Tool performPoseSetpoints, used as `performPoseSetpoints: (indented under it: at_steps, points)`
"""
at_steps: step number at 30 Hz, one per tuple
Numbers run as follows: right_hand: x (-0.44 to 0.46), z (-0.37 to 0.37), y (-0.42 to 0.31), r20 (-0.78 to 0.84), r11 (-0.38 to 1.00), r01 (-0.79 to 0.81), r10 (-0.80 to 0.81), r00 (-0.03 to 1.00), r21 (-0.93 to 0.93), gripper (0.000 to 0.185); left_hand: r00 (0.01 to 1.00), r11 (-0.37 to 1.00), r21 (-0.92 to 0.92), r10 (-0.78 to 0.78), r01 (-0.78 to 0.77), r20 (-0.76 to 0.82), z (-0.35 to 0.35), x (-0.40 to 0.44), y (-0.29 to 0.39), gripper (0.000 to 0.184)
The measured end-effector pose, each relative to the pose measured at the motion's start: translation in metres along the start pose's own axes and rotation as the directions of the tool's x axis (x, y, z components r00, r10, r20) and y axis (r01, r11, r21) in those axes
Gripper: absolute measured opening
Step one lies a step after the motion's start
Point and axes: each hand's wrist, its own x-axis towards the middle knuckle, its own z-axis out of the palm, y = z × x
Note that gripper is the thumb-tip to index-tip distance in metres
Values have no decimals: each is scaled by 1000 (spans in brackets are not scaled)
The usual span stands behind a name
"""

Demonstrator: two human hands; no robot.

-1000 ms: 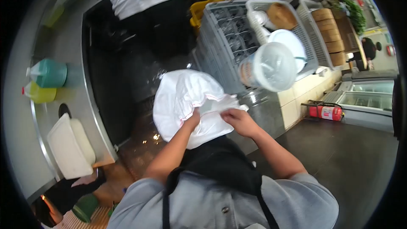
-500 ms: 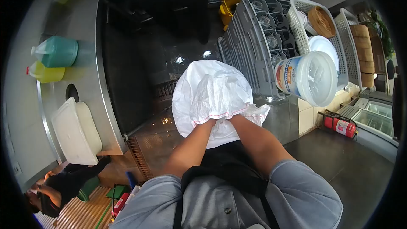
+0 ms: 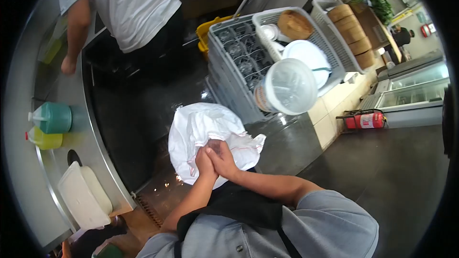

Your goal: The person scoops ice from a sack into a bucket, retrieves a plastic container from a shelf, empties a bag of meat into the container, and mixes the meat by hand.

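A white woven sack [image 3: 184,134] with red stitching along its rim bulges in front of my body, its mouth loose and crumpled. My left hand [image 3: 204,163] and my right hand [image 3: 223,161] are pressed together at the near side of the sack's mouth, fingers closed. A small brownish patch shows just above the fingers, but what it is cannot be made out. The lower part of the sack and its contents are hidden.
Grey glass racks [image 3: 234,62] stand ahead right, with a white basket [image 3: 267,18] and clear bucket [image 3: 290,87] on top. Left is a steel counter [image 3: 98,148] with jugs [image 3: 55,118] and a white tub [image 3: 79,196]. A co-worker [image 3: 129,9] stands ahead; a fire extinguisher [image 3: 366,120] is right.
My hands have come out from under the sack's rim and closed together. The view has shifted, and more of the co-worker, including an arm, now shows.
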Motion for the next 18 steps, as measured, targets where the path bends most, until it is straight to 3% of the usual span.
performPoseSetpoints:
  at_steps: [3, 5, 6, 9, 10, 11, 12, 14, 15, 16, 17, 18]
  points:
    - [-12, -35, -78, 11, 983, 151, -153, 988, 104, 38, 993, 986, -165, 9, 11, 122, 55, -53, 43, 30]
    - [-12, -70, -124, -83, 957, 288, -284, 955, 43, 40, 918, 967, 36, 228, -252, 324, 109, -89, 78, 34]
    - [-4, -86, -147, -174, 922, 387, -378, 909, 20, 39, 874, 972, -123, 236, -202, 426, 141, -106, 97, 33]
    - [31, -138, -184, -343, 913, 409, -384, 857, 1, 37, 678, 834, 6, 444, -551, 586, 216, -98, 105, 40]
    - [38, -148, -200, -418, 925, 372, -367, 831, -74, 40, 646, 812, 34, 438, -583, 625, 236, -86, 102, 42]
    - [55, -173, -190, -408, 887, 312, -439, 801, -341, 45, 645, 767, 150, 397, -624, 653, 250, -67, 102, 42]
    - [53, -190, -196, -428, 885, 311, -445, 787, -347, 45, 647, 707, 260, 354, -658, 675, 260, -57, 100, 43]
    - [46, -222, -206, -300, 507, 84, -626, 720, -858, 56, 626, 648, 275, 404, -711, 668, 252, -67, 114, 44]
    - [47, -245, -196, -346, 488, -16, -596, 725, -873, 58, 614, 584, 301, 462, -754, 640, 243, -69, 122, 45]
    - [50, -261, -184, -394, 468, -116, -556, 732, -876, 60, 614, 594, 296, 448, -748, 650, 229, -65, 123, 43]
    - [48, -267, -207, -475, 614, -326, -92, 875, -719, 56, 617, 605, 294, 437, -740, 654, 212, -62, 123, 42]
    - [53, -271, -205, -481, 620, -331, -86, 873, -711, 56, 685, 701, 302, 358, -647, 635, 193, -60, 120, 40]
